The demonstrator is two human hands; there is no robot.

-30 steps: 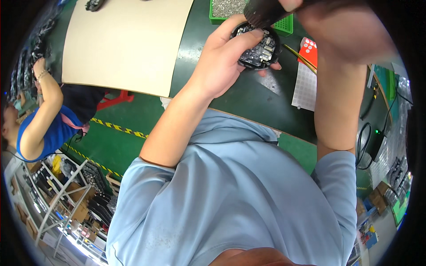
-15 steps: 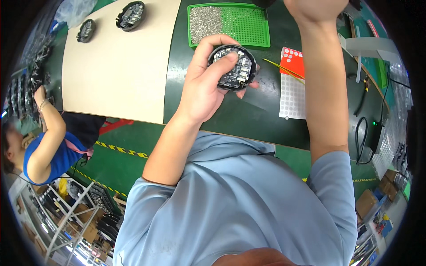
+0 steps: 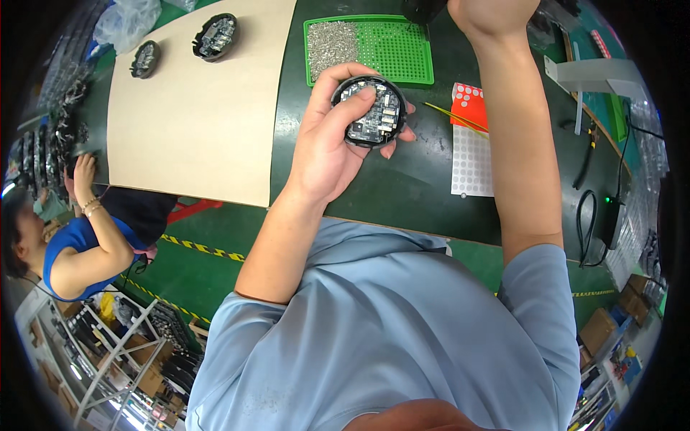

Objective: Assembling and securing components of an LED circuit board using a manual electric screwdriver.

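Dark green workbench [image 3: 402, 194], green floor [image 3: 208, 269], metal shelving [image 3: 108, 359]

This is an electronics assembly workshop. A dark green work mat [image 3: 402, 194] covers the bench, with a green tray of small screws [image 3: 370, 49] at the far side and a sheet of round white stickers [image 3: 472, 159] to the right. Round black housings with circuit boards [image 3: 215, 36] lie on a beige board [image 3: 194, 108] at the far left. Yellow-black hazard tape [image 3: 201, 248] marks the green floor, and another worker [image 3: 68, 244] sits at the left beside metal racks [image 3: 93, 352].
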